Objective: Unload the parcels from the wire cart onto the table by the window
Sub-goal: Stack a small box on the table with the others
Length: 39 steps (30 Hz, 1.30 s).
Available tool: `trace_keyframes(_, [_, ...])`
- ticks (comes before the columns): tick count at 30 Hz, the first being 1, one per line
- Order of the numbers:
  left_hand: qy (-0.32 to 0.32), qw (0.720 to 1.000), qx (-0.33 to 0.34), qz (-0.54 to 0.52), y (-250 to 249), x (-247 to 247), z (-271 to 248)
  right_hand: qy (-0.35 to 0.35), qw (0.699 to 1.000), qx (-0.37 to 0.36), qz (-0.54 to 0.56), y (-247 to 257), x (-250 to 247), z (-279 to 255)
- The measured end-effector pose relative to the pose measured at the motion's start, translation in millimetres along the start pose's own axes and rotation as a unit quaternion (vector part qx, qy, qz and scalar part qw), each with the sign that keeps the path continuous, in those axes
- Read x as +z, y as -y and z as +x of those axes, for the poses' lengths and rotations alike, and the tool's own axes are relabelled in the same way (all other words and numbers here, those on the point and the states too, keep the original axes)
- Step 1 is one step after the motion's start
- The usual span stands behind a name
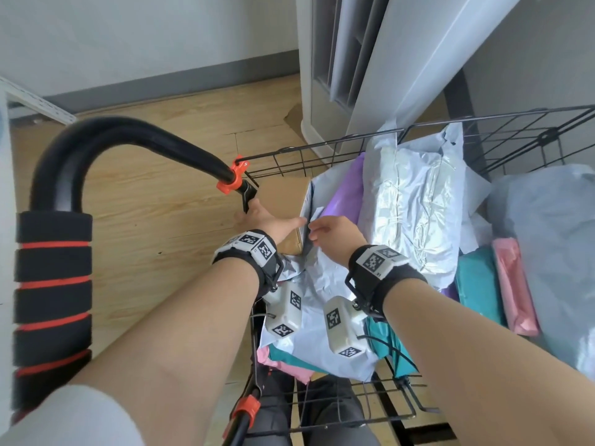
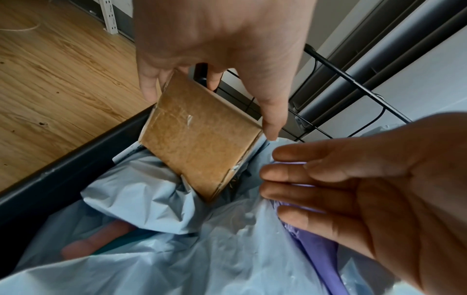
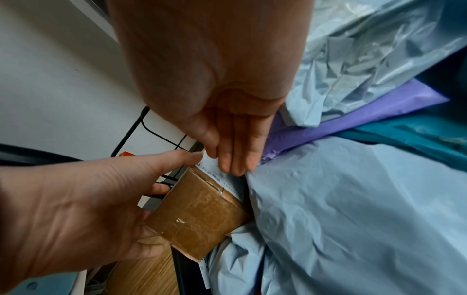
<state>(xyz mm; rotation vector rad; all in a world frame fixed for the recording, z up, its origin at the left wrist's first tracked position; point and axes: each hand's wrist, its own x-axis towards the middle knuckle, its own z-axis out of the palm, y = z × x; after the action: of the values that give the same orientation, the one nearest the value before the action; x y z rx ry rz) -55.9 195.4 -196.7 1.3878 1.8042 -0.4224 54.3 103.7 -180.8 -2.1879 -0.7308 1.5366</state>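
cardboard box wedged between cart wall and mailers

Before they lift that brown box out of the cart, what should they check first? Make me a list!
1. Left hand has the cardboard box: ok, its fingers and thumb straddle the box's top end.
2. Right hand helping: ok, straight fingers touch the box's label edge.
3. Box free of other parcels: not ok, its lower end is wedged among the pale blue mailer bags.
4. Box clear of the wire cart wall: cannot tell, it sits close against the side.
5. Table by the window ready: cannot tell, not in view.
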Motion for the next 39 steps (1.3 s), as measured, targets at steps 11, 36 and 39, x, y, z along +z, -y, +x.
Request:
trace_keyframes(11, [0.010,1.000,-0.005,0.026,-6,-12,-19,-0.017,0.998,-0.010,-0.058,-5,-13,-12])
trace_keyframes(36, [0.130,0.975,0.158,-0.086,-52,-126,-174,-0.214,0.974,-0.064,-0.042,63,-123,-157])
trace_keyframes(39, [0.191,0.945,0.193,-0.182,-62,-134,-195,-0.221,0.974,-0.050,0.016,68,-133,-177])
